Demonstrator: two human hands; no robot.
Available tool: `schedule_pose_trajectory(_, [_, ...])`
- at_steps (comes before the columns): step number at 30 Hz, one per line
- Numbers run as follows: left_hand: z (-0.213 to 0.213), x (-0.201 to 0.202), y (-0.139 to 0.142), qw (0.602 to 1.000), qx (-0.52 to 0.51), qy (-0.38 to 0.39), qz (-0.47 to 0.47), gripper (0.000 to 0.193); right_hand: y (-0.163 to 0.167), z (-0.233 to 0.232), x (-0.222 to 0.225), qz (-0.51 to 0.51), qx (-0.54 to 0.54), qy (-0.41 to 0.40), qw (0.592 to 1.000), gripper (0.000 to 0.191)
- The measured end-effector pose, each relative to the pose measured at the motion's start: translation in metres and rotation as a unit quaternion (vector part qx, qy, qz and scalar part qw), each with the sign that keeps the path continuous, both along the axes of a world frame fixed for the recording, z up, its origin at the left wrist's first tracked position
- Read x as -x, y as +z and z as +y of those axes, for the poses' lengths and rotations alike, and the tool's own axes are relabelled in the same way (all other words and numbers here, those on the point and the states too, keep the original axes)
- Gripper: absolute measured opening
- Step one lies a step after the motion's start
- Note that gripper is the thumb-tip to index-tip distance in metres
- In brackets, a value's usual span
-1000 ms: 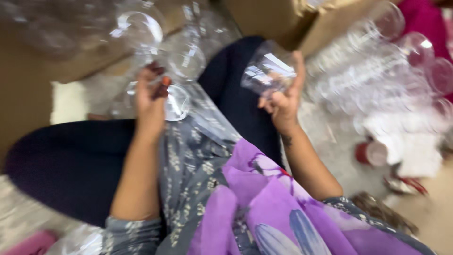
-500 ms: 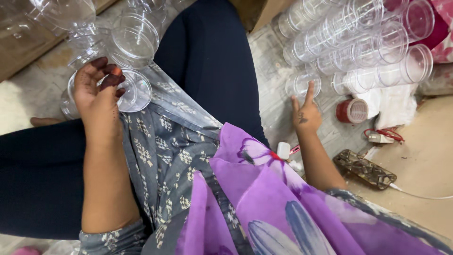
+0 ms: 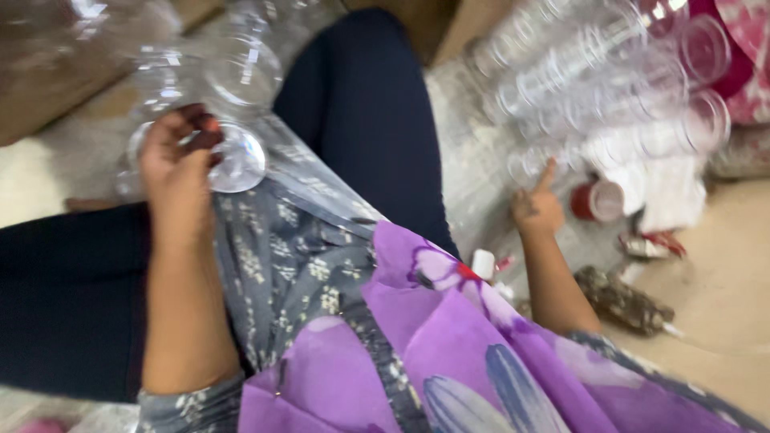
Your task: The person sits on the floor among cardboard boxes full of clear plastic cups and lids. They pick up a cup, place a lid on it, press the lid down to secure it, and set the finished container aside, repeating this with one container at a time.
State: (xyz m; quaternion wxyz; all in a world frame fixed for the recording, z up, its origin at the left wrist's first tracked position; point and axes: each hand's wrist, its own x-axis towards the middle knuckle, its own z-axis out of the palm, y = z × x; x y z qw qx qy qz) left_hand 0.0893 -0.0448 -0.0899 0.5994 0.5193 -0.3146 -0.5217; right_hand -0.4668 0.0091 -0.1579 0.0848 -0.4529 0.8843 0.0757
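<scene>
Clear plastic jar (image 3: 228, 156), round, held over the left knee, mouth or base turned toward the camera (motion blur hides which). Left hand (image 3: 178, 164) curled around its rim, fingers hooked over the edge, thumb behind. Judged light, thin-walled and slick; it would flex if squeezed at mid-wall, so the stiffer rim or base ring looks the better place to grip.

Just beyond it, more clear jars (image 3: 200, 64) lie loose against a brown cardboard box (image 3: 48, 96).

Right hand (image 3: 536, 207) rests low on the floor side, loosely closed with the index finger pointing up, holding nothing, its fingertip near a stacked row of clear jars (image 3: 609, 88) lying on their sides.

Beside that hand: a small red cap (image 3: 597, 200), white paper (image 3: 666, 192), and a dark patterned pouch (image 3: 622, 301) on the tan floor (image 3: 714, 297). Person sits cross-legged, purple scarf (image 3: 481, 361) across the lap.
</scene>
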Motion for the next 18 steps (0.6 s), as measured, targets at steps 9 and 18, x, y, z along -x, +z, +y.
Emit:
schedule_pose_trajectory(9, [-0.026,-0.006,-0.048,0.995,0.087,0.043,-0.018,0.037,0.067,-0.073,-0.185,-0.206,0.383,0.327,0.839,0.077])
schedule_pose_trajectory(18, [-0.029,-0.009,-0.082,0.994,0.048,0.072,-0.059,0.026,0.085,-0.252,-0.333,-0.054,0.149,0.433,0.887,0.069])
